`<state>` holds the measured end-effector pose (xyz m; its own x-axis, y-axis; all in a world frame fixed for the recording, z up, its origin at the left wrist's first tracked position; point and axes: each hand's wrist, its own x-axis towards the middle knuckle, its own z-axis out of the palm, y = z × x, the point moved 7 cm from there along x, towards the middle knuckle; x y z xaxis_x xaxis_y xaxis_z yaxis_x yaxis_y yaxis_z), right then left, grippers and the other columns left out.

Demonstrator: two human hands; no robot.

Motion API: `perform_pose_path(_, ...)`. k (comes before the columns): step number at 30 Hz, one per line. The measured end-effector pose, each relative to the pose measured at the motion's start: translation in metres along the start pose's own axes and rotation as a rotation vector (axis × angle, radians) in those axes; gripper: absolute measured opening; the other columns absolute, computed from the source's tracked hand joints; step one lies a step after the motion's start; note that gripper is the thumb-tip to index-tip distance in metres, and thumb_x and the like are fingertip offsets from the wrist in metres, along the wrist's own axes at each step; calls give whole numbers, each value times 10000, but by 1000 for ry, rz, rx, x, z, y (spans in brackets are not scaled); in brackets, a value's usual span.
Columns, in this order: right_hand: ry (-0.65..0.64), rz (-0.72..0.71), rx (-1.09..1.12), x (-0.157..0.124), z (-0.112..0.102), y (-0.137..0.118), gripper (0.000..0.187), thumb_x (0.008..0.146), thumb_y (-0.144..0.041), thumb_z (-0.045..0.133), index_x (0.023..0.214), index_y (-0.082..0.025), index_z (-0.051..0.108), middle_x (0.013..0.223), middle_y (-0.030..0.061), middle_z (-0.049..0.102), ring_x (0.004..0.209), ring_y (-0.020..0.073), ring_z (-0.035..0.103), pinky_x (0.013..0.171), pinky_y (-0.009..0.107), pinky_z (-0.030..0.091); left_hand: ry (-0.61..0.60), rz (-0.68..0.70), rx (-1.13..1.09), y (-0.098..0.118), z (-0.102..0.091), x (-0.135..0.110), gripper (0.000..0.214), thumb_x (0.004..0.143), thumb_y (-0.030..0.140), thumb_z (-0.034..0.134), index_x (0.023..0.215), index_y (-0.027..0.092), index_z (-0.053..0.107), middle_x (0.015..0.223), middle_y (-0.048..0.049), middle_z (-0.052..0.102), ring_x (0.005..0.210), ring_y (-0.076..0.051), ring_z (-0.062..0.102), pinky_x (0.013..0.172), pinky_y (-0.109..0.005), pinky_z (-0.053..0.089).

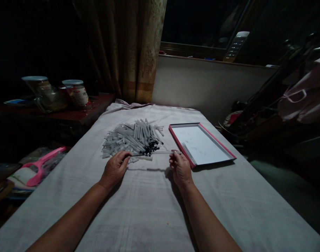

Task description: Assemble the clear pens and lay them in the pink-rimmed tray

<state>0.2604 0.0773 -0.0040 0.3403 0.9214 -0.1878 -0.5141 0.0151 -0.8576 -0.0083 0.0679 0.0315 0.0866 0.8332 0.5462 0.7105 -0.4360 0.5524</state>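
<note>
Pinched between the thumb and fingers of my left hand is a thin dark rod that looks like a pen refill, pointing right. My right hand is closed on a slim translucent tube, like a pen barrel, pointing left. Rod and tube are nearly in line, meeting or overlapping near small black pieces; whether they are joined I cannot tell. Just beyond my hands lies a heap of translucent tubes with black pieces at its right side. A shallow red-edged box sits beyond my right hand, with several tubes inside its left edge.
A pale checked cloth covers the table. Jars stand on a dark side table at left, above a pink plastic item. A patterned curtain and a window sill with a bottle are behind.
</note>
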Motion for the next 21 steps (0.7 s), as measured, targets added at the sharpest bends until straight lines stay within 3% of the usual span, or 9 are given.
perform_pose_path(21, 1, 19, -49, -2, 1, 4, 400, 504, -430, 831, 735, -177, 625, 581, -38, 634, 439, 60, 486, 343, 129, 280, 2, -29, -11, -1, -1, -2, 262, 907, 378, 458, 912, 215, 664, 892, -54, 716, 853, -212, 682, 813, -319, 541)
